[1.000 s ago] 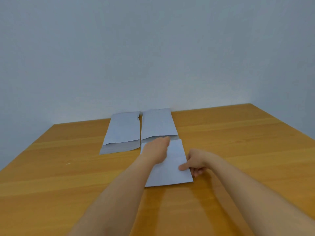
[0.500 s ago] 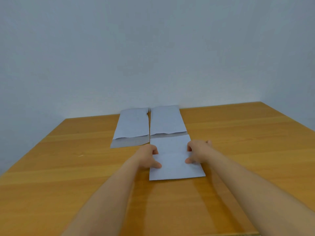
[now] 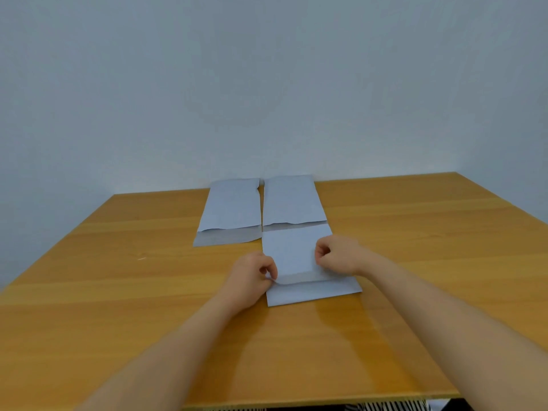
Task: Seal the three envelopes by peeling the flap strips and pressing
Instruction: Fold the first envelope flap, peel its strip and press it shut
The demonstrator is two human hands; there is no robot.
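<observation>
Three pale blue envelopes lie on the wooden table (image 3: 118,277). Two sit side by side at the back: the left envelope (image 3: 231,206) and the right envelope (image 3: 290,200), each with its flap open toward me. The third, near envelope (image 3: 293,250) lies in front of the right one, its flap (image 3: 311,292) pointing toward me. My left hand (image 3: 252,280) pinches the envelope's left edge at the flap fold. My right hand (image 3: 341,256) has its fingers curled at the right edge and seems to grip it there.
A plain grey-blue wall rises right behind the back envelopes. The table's near edge runs along the bottom of the view, with striped fabric (image 3: 385,406) showing below it. Bare wood extends left and right of the envelopes.
Both hands have slid toward me along the near envelope's sides and curled their fingers. The flap fold now shows as a raised edge between them.
</observation>
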